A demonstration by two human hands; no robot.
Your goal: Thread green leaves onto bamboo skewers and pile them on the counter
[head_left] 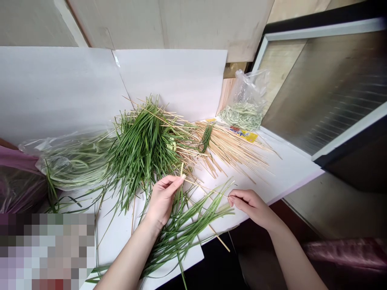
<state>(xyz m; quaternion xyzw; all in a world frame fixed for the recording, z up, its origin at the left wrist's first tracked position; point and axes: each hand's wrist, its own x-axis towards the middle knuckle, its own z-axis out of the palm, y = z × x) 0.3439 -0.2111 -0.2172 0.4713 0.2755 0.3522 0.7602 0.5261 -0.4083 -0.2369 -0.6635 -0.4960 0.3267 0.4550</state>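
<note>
My left hand [163, 197] pinches a pale green chive stalk [182, 168] between thumb and fingers. A thin bamboo skewer [205, 187] runs from that pinch across to my right hand [249, 204], whose closed fingertips grip its other end. Whether the skewer's tip pierces the stalk is hidden by my left thumb. Loose garlic chives [193, 229] lie spread on the white table under and between both hands. Behind my left hand rises a big heap of chives [142, 141], with skewers sticking out among the leaves.
Many bare skewers [232, 147] are fanned out at the back right, with a small chive bundle [207, 137] on them. A clear bag of cut greens [242, 114] stands behind. Another bag with long green stalks [78, 161] lies left. The white table's edge [290, 189] runs along the right.
</note>
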